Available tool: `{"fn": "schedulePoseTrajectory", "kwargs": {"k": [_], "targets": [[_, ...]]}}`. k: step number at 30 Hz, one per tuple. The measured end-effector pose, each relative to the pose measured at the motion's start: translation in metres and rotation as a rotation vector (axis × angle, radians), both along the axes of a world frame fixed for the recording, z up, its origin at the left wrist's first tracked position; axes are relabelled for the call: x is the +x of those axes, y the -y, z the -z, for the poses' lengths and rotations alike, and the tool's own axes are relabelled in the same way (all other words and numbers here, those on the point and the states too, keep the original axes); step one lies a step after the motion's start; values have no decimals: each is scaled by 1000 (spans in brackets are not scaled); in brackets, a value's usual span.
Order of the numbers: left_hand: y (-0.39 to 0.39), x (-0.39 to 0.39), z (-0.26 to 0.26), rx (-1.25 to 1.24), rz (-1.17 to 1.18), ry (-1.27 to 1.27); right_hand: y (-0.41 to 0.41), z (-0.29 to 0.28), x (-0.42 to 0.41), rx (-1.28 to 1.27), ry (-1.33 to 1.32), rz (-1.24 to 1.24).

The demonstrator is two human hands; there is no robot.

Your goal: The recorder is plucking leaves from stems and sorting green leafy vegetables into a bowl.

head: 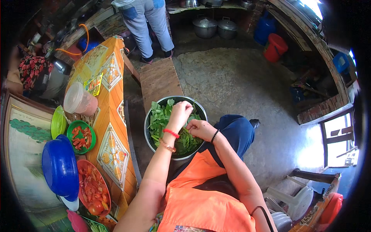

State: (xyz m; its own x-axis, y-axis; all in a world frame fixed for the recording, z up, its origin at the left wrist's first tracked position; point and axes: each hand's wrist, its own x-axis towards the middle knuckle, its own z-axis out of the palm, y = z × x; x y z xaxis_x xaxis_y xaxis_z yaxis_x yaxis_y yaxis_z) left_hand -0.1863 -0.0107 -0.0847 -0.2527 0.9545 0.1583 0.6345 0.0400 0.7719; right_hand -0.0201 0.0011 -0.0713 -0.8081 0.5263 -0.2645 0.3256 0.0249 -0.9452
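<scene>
A round metal basin stands on a wooden bench, holding leafy greens. Over its far half is my left hand, fingertips pinched together near a thin stem at the right. Just below and to the right, my right hand pinches a green stem between thumb and finger. Broad leaves fill the left of the basin, and thinner sprigs lie at the lower right. The left wrist wears a red band and a beaded bracelet, the right a black one.
On the patterned table at the left are a plastic tub, a green bowl of cut tomatoes, a blue bowl and a red tomato bowl. The wooden bench extends ahead towards a standing person.
</scene>
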Motion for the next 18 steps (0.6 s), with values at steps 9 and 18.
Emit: {"fn": "schedulePoseTrajectory", "kwargs": {"k": [9, 18], "targets": [[-9, 5, 39, -159, -80, -46, 1, 3, 5, -47, 41, -80], [55, -30, -81, -87, -109, 701, -8, 13, 3, 219, -2, 226]]}}
